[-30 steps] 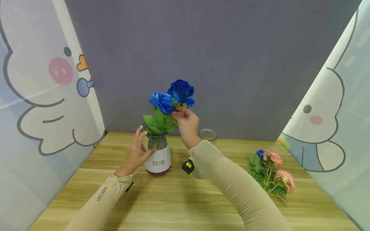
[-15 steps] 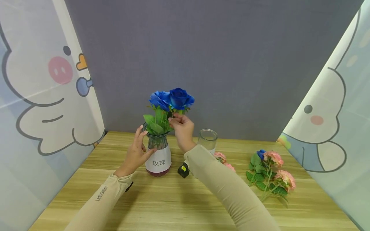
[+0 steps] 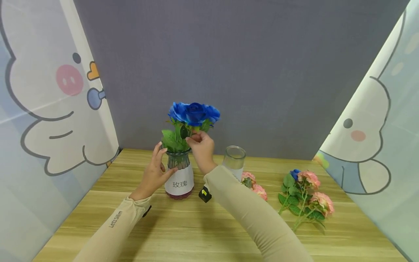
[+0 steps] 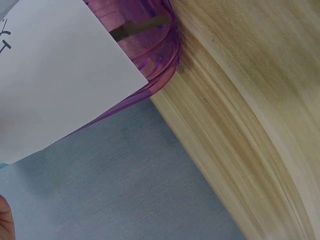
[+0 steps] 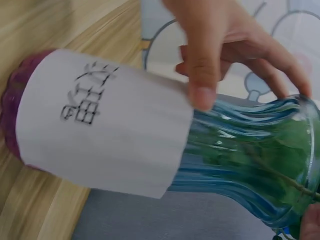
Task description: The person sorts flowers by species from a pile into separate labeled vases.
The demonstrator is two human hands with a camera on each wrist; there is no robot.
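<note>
A ribbed glass vase (image 3: 178, 160) with a white paper label (image 3: 180, 181) stands upright on the table, its base tinted pink-purple. My left hand (image 3: 155, 174) holds the vase from the left. In the right wrist view its thumb (image 5: 204, 97) presses at the label's upper edge and fingertips reach the rim. Just above the rim, my right hand (image 3: 202, 148) pinches the stem of a blue rose (image 3: 195, 113). Other blue roses (image 3: 176, 111) stand close around that bloom, over green leaves (image 3: 169, 138). In the left wrist view the purple vase base (image 4: 155, 45) shows.
Behind the right forearm stands a clear glass vase (image 3: 235, 154) with a white label. Pink flowers (image 3: 259, 191) lie beside it, partly hidden by the sleeve. Further right on the wooden table (image 3: 183, 233) lie more pink flowers (image 3: 322, 203) and a blue bloom (image 3: 295, 174). A grey panel (image 3: 248, 72) rises behind.
My right hand has moved down and left with the blue rose, lowering it among the other roses at the vase. The left hand has stayed in place.
</note>
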